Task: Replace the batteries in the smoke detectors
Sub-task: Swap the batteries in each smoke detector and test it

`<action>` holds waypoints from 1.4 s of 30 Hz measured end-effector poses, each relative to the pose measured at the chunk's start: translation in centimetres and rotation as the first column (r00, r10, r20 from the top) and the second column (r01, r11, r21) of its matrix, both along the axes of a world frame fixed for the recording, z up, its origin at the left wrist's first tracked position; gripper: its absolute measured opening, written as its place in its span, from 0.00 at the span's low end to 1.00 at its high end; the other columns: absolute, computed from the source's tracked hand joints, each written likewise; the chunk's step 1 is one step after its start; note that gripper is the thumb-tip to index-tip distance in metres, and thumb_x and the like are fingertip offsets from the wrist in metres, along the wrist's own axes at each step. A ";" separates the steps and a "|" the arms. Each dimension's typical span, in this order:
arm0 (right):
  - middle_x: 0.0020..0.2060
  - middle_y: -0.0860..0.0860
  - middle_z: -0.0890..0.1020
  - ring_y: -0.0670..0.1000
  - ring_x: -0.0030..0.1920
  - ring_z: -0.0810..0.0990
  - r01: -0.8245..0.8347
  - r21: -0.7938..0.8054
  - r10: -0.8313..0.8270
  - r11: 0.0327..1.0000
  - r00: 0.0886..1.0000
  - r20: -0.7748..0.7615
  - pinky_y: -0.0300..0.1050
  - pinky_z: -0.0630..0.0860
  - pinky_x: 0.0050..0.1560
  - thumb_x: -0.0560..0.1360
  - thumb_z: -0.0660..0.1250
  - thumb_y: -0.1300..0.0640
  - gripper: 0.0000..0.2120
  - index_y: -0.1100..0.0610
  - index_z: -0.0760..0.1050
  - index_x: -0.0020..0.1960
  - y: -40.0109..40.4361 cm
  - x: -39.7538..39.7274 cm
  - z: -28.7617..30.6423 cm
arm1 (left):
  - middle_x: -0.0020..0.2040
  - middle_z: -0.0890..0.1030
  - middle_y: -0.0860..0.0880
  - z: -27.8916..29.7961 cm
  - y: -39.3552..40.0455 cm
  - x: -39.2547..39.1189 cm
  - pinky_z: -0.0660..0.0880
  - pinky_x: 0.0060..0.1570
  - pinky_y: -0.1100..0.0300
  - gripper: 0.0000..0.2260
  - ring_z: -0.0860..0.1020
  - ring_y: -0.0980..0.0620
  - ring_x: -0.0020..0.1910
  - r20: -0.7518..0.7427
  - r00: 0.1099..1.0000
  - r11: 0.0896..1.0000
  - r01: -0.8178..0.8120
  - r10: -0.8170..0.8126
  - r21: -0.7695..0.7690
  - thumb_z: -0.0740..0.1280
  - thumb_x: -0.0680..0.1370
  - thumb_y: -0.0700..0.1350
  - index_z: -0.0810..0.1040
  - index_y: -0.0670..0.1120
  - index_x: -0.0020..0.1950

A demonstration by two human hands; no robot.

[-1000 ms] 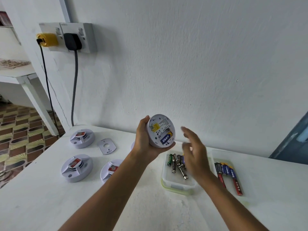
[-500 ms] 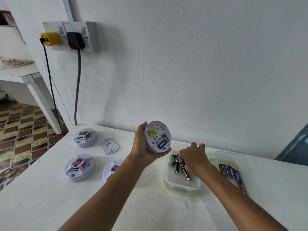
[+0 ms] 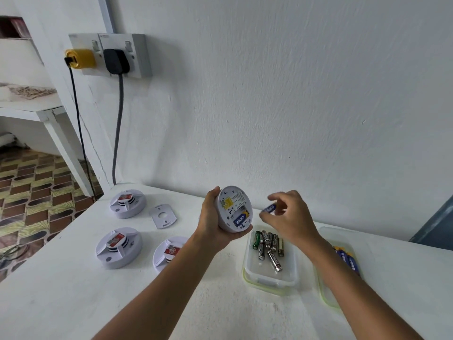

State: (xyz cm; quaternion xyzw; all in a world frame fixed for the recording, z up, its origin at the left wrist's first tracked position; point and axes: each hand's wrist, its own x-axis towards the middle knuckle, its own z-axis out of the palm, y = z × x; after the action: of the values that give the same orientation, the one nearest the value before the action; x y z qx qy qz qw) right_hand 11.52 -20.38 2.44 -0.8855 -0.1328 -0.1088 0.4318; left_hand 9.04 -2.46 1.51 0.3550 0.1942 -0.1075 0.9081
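The left hand (image 3: 212, 218) is gripping a round white plastic smoke detector (image 3: 234, 209), open back up. The right hand (image 3: 288, 217) is pinching a small blue battery (image 3: 269, 208). It should probably be turning the battery to match the empty slot beside the one already in.

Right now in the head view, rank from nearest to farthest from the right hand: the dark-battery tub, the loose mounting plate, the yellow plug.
1. dark-battery tub, just below the right hand.
2. mounting plate, left, on the table.
3. yellow plug, far upper left, on the wall.
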 end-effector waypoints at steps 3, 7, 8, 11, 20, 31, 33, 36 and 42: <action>0.47 0.50 0.73 0.47 0.44 0.77 -0.088 0.058 0.087 0.994 0.996 0.011 0.33 0.75 0.43 0.63 0.80 0.54 0.17 0.55 0.81 0.49 1.2 -0.6 1.0 | 0.61 0.78 0.35 -0.5 -0.5 0.4 0.77 0.49 0.37 0.25 0.77 0.34 0.58 -0.019 1.000 1.000 -0.021 0.021 -0.012 0.65 0.73 0.61 0.78 0.46 0.63; 0.42 0.50 0.77 0.47 0.41 0.76 -0.131 -0.001 0.131 0.991 0.991 -0.001 0.34 0.72 0.39 0.62 0.80 0.48 0.18 0.55 0.83 0.49 1.8 -0.7 0.5 | 0.59 0.79 0.36 0.1 -1.2 0.0 0.73 0.59 0.40 0.24 0.77 0.38 0.57 0.005 0.999 0.999 0.035 -0.035 -0.029 0.59 0.77 0.61 0.78 0.45 0.60; 0.41 0.51 0.78 0.47 0.39 0.77 -0.133 -0.003 0.133 0.991 0.991 0.026 0.33 0.72 0.37 0.63 0.80 0.49 0.17 0.56 0.83 0.49 1.8 -0.7 0.5 | 0.59 0.78 0.36 0.3 -1.2 -0.1 0.73 0.60 0.40 0.24 0.77 0.38 0.57 0.007 0.999 0.999 0.042 -0.042 -0.031 0.59 0.77 0.61 0.78 0.45 0.59; 0.36 0.49 0.80 0.43 0.33 0.76 -0.138 0.033 0.134 0.990 0.986 0.100 0.32 0.72 0.33 0.66 0.79 0.54 0.13 0.57 0.82 0.46 2.0 -1.0 0.3 | 0.61 0.78 0.36 0.3 -1.0 -0.1 0.73 0.60 0.40 0.24 0.76 0.37 0.58 0.006 0.999 0.999 0.034 -0.034 -0.027 0.59 0.77 0.61 0.78 0.45 0.60; 0.39 0.53 0.80 0.48 0.37 0.80 -0.164 -0.028 0.165 0.986 0.938 0.304 0.38 0.78 0.37 0.68 0.76 0.64 0.07 0.62 0.83 0.45 3.2 -2.4 -0.1 | 0.61 0.78 0.37 -0.2 -0.6 0.2 0.79 0.47 0.43 0.27 0.77 0.38 0.58 -0.018 1.000 0.997 -0.017 0.015 -0.077 0.63 0.75 0.62 0.76 0.45 0.65; 0.42 0.48 0.83 0.46 0.44 0.81 -0.131 0.360 0.155 0.924 0.987 -0.038 0.35 0.75 0.41 0.66 0.78 0.60 0.07 0.57 0.85 0.44 4.1 -3.1 -0.5 | 0.63 0.77 0.36 -0.6 -0.3 0.4 0.78 0.44 0.41 0.31 0.79 0.36 0.58 -0.020 0.998 0.997 -0.055 0.054 -0.060 0.70 0.69 0.62 0.75 0.44 0.66; 0.43 0.47 0.83 0.49 0.46 0.80 -0.056 0.470 0.134 0.881 0.982 -0.133 0.38 0.75 0.43 0.65 0.79 0.58 0.08 0.54 0.84 0.44 4.1 -3.3 -1.0 | 0.63 0.77 0.35 -0.6 -0.3 0.3 0.79 0.45 0.41 0.31 0.79 0.36 0.58 -0.002 0.999 0.998 -0.044 0.044 -0.052 0.69 0.69 0.62 0.75 0.44 0.66; 0.50 0.49 0.81 0.52 0.51 0.77 0.092 0.558 0.070 0.824 0.963 -0.261 0.46 0.76 0.48 0.62 0.80 0.53 0.16 0.51 0.81 0.49 4.6 -3.6 -2.0 | 0.63 0.77 0.36 -0.1 -0.5 0.0 0.80 0.45 0.43 0.29 0.78 0.36 0.58 0.022 1.000 0.999 -0.010 0.011 -0.039 0.67 0.71 0.62 0.75 0.45 0.66; 0.60 0.53 0.79 0.57 0.60 0.77 0.223 0.723 0.240 0.654 0.845 -0.477 0.43 0.72 0.44 0.49 0.80 0.42 0.50 0.46 0.67 0.68 5.6 -3.2 -2.1 | 0.66 0.75 0.36 1.3 -0.8 -0.3 0.79 0.48 0.41 0.30 0.73 0.34 0.64 0.040 0.999 0.998 0.029 -0.027 -0.061 0.66 0.69 0.61 0.75 0.47 0.67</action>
State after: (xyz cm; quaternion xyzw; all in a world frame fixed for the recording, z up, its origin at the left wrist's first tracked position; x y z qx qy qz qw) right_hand 8.30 -14.79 0.30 -0.6164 0.0460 0.0991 0.7798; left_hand 8.70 -3.31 2.81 0.3318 0.1680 -0.1192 0.9206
